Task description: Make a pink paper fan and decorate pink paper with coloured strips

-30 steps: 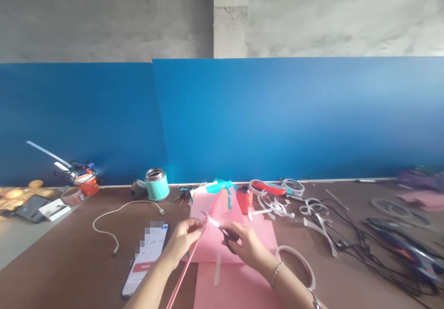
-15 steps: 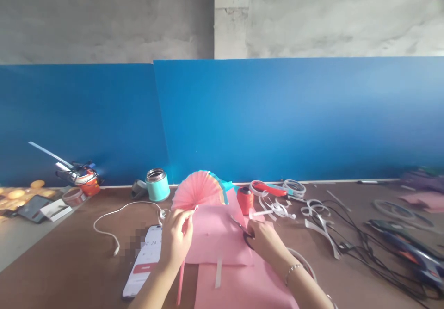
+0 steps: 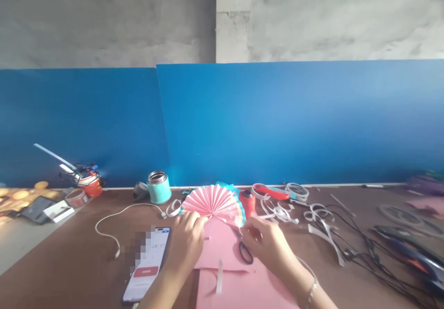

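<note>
A pink pleated paper fan (image 3: 213,201) with a teal rim on its right side lies spread in a half circle on pink paper sheets (image 3: 225,281). My left hand (image 3: 187,242) is closed on the fan's lower left end. My right hand (image 3: 268,244) pinches the fan's lower right end. Black-handled scissors (image 3: 244,250) lie on the pink sheet just left of my right hand, their handle loops free of my fingers. A white strip (image 3: 218,276) lies on the sheet nearer to me.
A phone (image 3: 147,266) and a white cable (image 3: 111,216) lie to the left. At the blue partition (image 3: 277,124) stand a teal jar (image 3: 158,188) and an orange thread spool (image 3: 247,201). White tape rings and strips (image 3: 294,202) and black cables (image 3: 367,253) cover the right.
The folded paper was opened into a fan and laid flat. My right hand set the scissors down and moved to the fan's right end; my left hand moved to its left end.
</note>
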The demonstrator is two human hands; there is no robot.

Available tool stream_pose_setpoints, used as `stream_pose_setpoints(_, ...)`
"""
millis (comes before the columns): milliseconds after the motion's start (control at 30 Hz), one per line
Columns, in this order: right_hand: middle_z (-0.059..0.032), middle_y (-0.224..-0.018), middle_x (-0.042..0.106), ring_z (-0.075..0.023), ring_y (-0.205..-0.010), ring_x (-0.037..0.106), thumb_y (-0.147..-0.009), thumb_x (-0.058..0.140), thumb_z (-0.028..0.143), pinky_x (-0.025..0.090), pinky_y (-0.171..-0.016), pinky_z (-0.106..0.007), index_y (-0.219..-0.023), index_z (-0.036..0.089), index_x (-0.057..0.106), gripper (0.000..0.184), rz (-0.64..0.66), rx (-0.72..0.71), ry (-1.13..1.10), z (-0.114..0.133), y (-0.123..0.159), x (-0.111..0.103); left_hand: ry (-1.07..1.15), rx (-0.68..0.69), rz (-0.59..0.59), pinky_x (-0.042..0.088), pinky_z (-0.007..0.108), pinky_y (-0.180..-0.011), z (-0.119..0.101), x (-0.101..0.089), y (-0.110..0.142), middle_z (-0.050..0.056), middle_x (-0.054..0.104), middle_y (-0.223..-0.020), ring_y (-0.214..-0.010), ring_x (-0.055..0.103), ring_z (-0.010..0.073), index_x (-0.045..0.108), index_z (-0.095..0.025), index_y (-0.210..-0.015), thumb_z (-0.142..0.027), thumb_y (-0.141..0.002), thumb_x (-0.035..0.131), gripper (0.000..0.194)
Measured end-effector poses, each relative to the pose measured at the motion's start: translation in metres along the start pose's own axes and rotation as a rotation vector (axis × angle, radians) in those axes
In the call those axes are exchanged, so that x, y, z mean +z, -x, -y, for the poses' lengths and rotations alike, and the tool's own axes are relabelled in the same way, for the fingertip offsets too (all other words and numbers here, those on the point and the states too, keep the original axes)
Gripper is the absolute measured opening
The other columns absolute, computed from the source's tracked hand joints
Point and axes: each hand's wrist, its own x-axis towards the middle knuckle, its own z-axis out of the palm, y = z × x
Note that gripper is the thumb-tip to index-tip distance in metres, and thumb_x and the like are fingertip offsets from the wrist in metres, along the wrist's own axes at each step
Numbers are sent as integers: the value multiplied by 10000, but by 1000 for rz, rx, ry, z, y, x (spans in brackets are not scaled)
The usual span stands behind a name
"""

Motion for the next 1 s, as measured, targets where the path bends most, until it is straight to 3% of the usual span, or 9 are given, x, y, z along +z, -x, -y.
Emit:
stream_pose_setpoints(67,-47,-819,605,-180,-756,539,-790,528,203,401,-658,-277,-833,217,626,109,-146,-226,78,19,-6,1,-40,25,39,360,350,-703,-5,0,-3,42,572,-766,-771,510,205,631,-201,-867,-50,-815,411,271)
stream_pose_setpoints(167,-59,-936,564,-209,-843,492,-760,558,145,369,-733,-319,-915,222,609,181,-93,-395,237,31,-19,17,-33,102,46,363,357,-713,-10,0,-6,53,583,-805,-800,514,213,629,-196,-902,-32,-799,412,291)
stream_pose_setpoints(400,-42,-871,541,-183,-794,452,-738,509,60,298,-707,-314,-758,190,581,150,-156,-397,353,12,-35,58,-31,134,-4,366,341,-691,-12,9,-4,50,577,-760,-729,507,197,646,-189,-885,-36,-841,369,320)
stream_pose_setpoints(633,-29,-799,532,-165,-760,422,-781,453,53,260,-677,-308,-717,178,565,180,-238,-479,340,-1,-34,67,106,54,-43,388,356,-750,-11,14,7,55,614,-847,-816,549,212,630,-208,-953,-121,-844,457,223)
stream_pose_setpoints(733,-26,-795,528,-153,-737,403,-780,443,39,243,-666,-306,-693,172,556,195,-240,-499,361,-6,-32,71,163,-33,-173,401,378,-857,0,6,7,95,606,-1018,-981,545,241,586,-200,-1087,-157,-836,495,271)
stream_pose_setpoints(833,-24,-813,535,-149,-719,382,-768,454,39,229,-662,-305,-682,171,548,183,-230,-533,380,-10,-31,76,79,-148,-291,403,394,-902,18,1,5,115,577,-1177,-1067,533,253,521,-211,-1223,-135,-862,443,377)
stream_pose_setpoints(900,-24,-835,546,-150,-725,382,-768,456,37,224,-666,-307,-690,174,550,183,-236,-541,381,-12,-30,79,24,-188,-242,430,396,-862,32,3,5,103,617,-1144,-1015,567,258,549,-221,-1209,-167,-872,446,356)
stream_pose_setpoints(1000,-25,-849,557,-154,-739,394,-761,466,34,224,-672,-308,-691,178,552,181,-229,-530,375,-13,-29,79,97,-198,-165,482,344,-764,56,9,10,69,694,-904,-838,626,221,649,-213,-1032,-214,-886,437,257)
